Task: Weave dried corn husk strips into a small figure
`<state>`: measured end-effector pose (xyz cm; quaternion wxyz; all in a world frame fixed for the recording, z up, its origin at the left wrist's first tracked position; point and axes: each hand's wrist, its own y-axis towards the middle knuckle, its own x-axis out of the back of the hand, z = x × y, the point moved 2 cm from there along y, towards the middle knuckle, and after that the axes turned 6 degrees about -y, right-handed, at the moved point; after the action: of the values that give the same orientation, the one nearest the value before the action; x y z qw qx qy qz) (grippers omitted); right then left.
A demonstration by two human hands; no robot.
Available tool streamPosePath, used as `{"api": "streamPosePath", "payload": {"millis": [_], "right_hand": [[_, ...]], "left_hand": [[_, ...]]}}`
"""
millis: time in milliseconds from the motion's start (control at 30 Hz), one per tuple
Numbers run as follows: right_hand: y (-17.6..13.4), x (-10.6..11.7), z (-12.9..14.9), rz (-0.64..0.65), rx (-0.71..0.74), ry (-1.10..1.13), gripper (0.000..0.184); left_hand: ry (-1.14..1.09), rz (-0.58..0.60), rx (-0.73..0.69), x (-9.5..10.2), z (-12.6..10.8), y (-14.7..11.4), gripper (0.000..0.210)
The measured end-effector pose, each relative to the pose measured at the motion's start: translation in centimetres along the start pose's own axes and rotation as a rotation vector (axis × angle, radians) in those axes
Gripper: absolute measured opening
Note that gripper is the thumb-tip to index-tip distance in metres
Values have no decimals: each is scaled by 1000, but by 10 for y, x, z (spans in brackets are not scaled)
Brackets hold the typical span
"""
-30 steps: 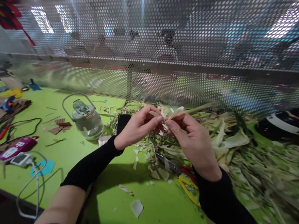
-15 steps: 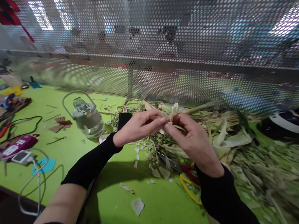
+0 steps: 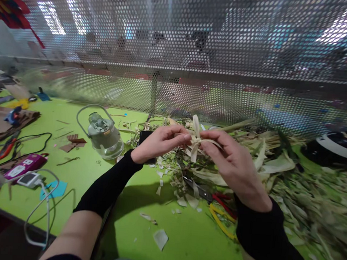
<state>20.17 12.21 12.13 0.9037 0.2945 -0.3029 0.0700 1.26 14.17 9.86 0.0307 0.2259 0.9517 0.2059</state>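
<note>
Between my two hands is a pale corn husk strip (image 3: 196,125), knotted in the middle with ends sticking up, down and to the right. My left hand (image 3: 166,140) pinches its left side with thumb and forefinger. From the right, my right hand (image 3: 229,155) grips the other side, close to the knot. Beneath and behind them spreads a heap of dry corn husks (image 3: 278,163). Scissors (image 3: 200,189) with red and yellow handles lie under my right wrist, partly covered by husk scraps.
A clear lidded jug (image 3: 106,137) with a raised handle stands left of my hands, beside a dark phone-like object (image 3: 145,138). Farther left lie a purple box (image 3: 25,167), a white charger with cable (image 3: 31,179) and red-handled pliers (image 3: 6,148). A perforated metal screen (image 3: 176,94) closes off the back.
My hands have moved slightly apart, with the right hand shifting right. More of the knotted husk strip now shows between them, including an end hanging below.
</note>
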Motion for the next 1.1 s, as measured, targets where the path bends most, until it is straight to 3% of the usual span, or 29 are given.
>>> {"api": "streamPosePath", "payload": {"millis": [133, 367, 567, 733, 833, 967, 1100], "right_hand": [[4, 3, -7, 14, -20, -26, 17], [4, -5, -15, -33, -98, 182, 25], [8, -6, -17, -32, -162, 80, 39], [8, -6, -17, -43, -96, -159, 29], [6, -5, -12, -101, -29, -187, 23], [5, -3, -7, -123, -37, -88, 19], [4, -2, -6, -129, -27, -60, 23]], "left_hand": [[-133, 7, 76, -3, 6, 1, 23], [-294, 60, 86, -12, 13, 2, 40], [-321, -141, 7, -16, 21, 6, 34], [-261, -194, -60, -17, 20, 7, 30], [-282, -156, -31, -15, 18, 5, 28], [-323, -21, 44, -11, 20, 4, 38], [-137, -61, 12, -7, 21, 5, 38]]}}
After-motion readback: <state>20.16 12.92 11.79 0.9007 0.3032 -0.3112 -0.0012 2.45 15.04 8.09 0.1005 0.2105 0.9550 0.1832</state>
